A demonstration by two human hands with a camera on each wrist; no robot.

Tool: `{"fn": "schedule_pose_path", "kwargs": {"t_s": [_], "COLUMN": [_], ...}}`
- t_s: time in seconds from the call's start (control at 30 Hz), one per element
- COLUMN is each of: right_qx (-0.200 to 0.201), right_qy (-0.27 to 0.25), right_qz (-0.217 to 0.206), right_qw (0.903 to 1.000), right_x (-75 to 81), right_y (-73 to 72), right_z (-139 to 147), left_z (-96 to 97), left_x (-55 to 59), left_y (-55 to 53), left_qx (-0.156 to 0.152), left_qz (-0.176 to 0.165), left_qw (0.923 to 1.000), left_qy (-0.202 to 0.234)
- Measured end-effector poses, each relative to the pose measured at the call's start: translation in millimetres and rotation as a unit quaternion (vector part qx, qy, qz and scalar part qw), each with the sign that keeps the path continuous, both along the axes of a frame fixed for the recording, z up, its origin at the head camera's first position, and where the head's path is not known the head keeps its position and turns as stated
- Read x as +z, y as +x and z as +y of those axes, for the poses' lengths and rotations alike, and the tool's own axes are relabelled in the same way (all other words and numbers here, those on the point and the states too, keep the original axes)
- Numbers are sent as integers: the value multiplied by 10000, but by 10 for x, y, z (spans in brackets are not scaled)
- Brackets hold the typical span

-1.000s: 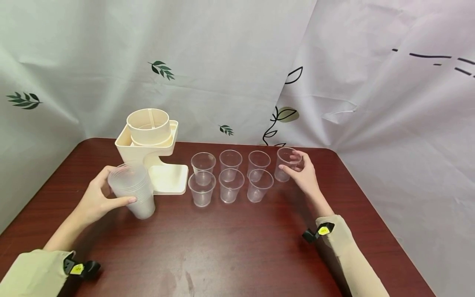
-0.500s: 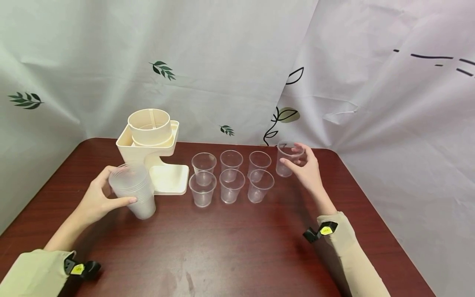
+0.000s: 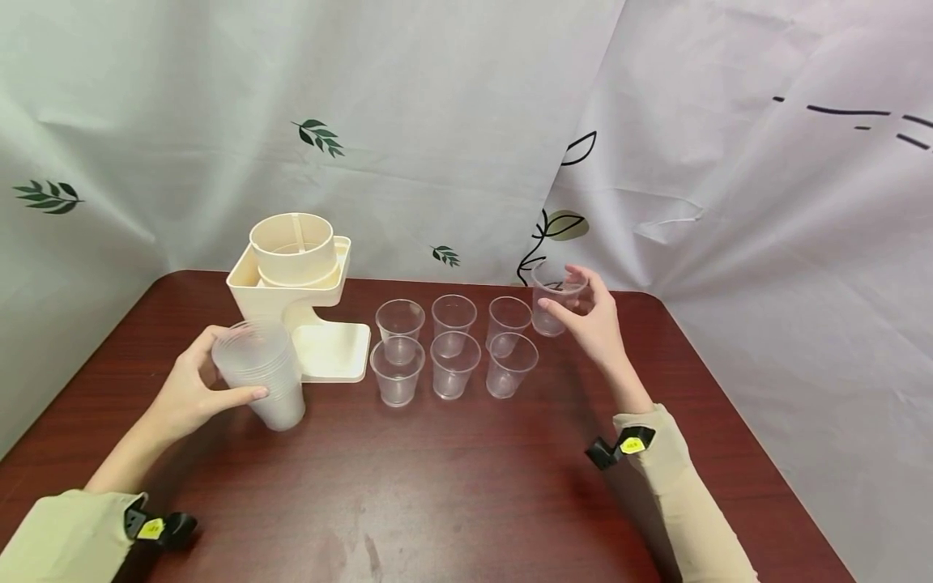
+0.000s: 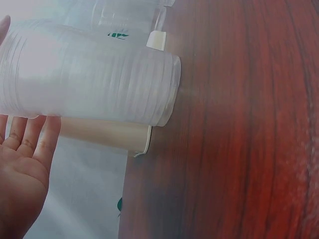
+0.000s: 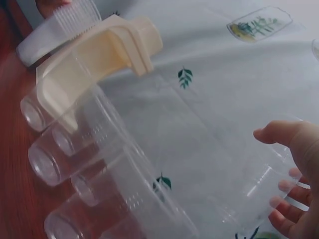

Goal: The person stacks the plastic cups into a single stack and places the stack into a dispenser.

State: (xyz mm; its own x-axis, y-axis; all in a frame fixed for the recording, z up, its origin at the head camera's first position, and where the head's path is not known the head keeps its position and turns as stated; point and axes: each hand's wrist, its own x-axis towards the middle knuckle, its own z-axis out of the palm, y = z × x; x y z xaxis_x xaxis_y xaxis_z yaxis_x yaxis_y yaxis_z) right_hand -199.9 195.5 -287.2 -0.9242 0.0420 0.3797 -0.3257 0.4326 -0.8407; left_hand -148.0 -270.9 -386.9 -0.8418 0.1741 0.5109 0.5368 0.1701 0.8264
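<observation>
Left hand (image 3: pixel 191 389): clamped on a stack (image 3: pixel 262 364) of clear cups. The thumb is laid on the near side, the fingers on the far side; they are held apart by the width of the stack. The stack is carried mouth up, in front of the stand (image 3: pixel 262 301). Contact between its base and the surface (image 3: pixel 452 486) cannot be told.

Right hand (image 3: pixel 596 322): clamped on a single cup (image 3: pixel 551 293), clear, mouth up. Thumb and fingers are parted by the cup's width and curled about its upper wall. The cup is placed beyond the right end of the back row, towards the far edge; whether its base is raised cannot be told.

Front row (image 3: pixel 452 376): three clear cups, upright.

Back row (image 3: pixel 453 316): three clear cups, upright, partly hidden by the front row.

Stand: one, cream, with a round top and a flat foot; a narrow gap is left between the foot and the front row.

Surface: dark red wood, rounded at the far corners. The far edge is backed by a leaf-printed cloth (image 3: pixel 408 202). A broad stretch of wood is seen between the forearms, and a further strip is left between the right hand and the right edge.
</observation>
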Motion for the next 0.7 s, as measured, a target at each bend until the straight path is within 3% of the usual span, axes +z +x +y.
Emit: {"fn": "schedule_pose_path", "kwargs": {"t_s": [0.4,0.7], "right_qx": [381,718], "right_qy": [-253,-272], "right_qz": [83,398], "right_qw": [9989,9963], "right_x": [-25,-156], "right_y": [-74,-246], "right_z": [-224,-378], "left_z": [-3,-4], "left_x": [-10,4], "left_y": [-8,-7], "left_qx": [-74,-133], "left_qz": [0,6], "left_qw": [9999,9997], "left_qy": [127,190]}}
